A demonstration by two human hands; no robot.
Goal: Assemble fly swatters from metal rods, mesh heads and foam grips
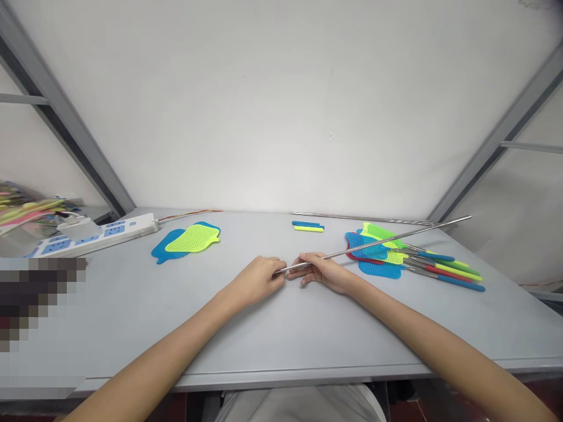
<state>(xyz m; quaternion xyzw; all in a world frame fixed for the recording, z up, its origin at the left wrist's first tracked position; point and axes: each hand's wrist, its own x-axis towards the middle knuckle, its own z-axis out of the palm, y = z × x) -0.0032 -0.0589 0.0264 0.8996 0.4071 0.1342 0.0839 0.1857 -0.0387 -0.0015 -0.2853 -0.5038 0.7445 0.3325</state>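
My left hand (pixel 260 279) is closed around the near end of a thin metal rod (pixel 422 231), above the middle of the grey table. Just beside it, my right hand (pixel 325 272) holds the same rod between thumb and fingers, its lower fingers loosely curled. The rod slants up to the right, passing over a pile of fly swatters (pixel 373 249) with blue, green, yellow and red heads and metal shafts. Blue and yellow handle sleeves (pixel 308 228) lie behind my hands. On the left are loose swatter heads, a yellow one (pixel 193 239) overlapping blue ones (pixel 169 246).
More metal rods (pixel 352 217) lie along the back edge by the white wall (pixel 281 105). A white power strip (pixel 114 230) with a plug stands at the left. Beyond it are blurred colourful items (pixel 30 211). The table's front edge (pixel 308 376) is close to my lap.
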